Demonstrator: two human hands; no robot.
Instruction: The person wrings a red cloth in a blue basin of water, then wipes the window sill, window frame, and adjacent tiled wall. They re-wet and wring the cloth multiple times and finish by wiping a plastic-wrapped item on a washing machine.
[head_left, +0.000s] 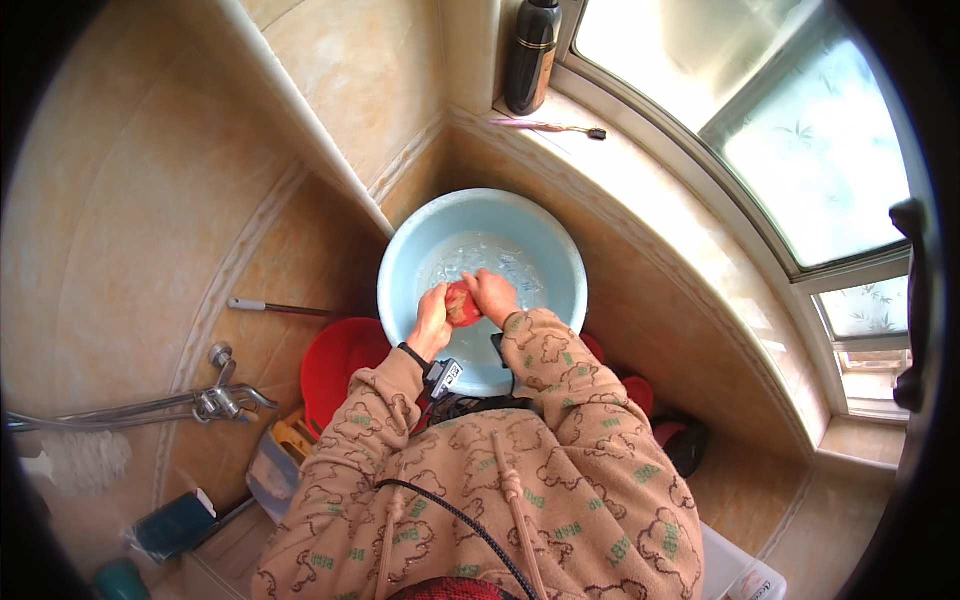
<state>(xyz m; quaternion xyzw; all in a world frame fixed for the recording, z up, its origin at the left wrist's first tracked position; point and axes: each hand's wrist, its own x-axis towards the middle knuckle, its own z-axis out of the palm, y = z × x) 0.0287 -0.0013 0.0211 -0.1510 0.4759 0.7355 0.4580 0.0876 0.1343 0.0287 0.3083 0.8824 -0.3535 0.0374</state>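
- Gripping a small red cloth [461, 303] from both sides: left hand [432, 322] clenched on its left edge, right hand [492, 296] clenched on its right edge, hands touching across it.
- Red cloth sits bunched between the two hands, over the near half of a light blue basin [560, 262]; whether it touches the water [480, 258] cannot be told.
- Basin holds shallow clear water with ripples; it stands in a tiled corner below a window ledge [640, 160].
- Left wrist carries a dark band with a small device [441, 377] and cable attached.
- Both forearms in tan patterned sleeves [545, 350], entering from the lower edge.
- Red tub [335, 368] just beside the basin, on its left, partly under it.
- Dark bottle [530, 55] upright at the far end of the ledge; pink toothbrush [548, 126] lying flat near it.
- Metal tap [222, 400] on the left wall, well apart from the hands.
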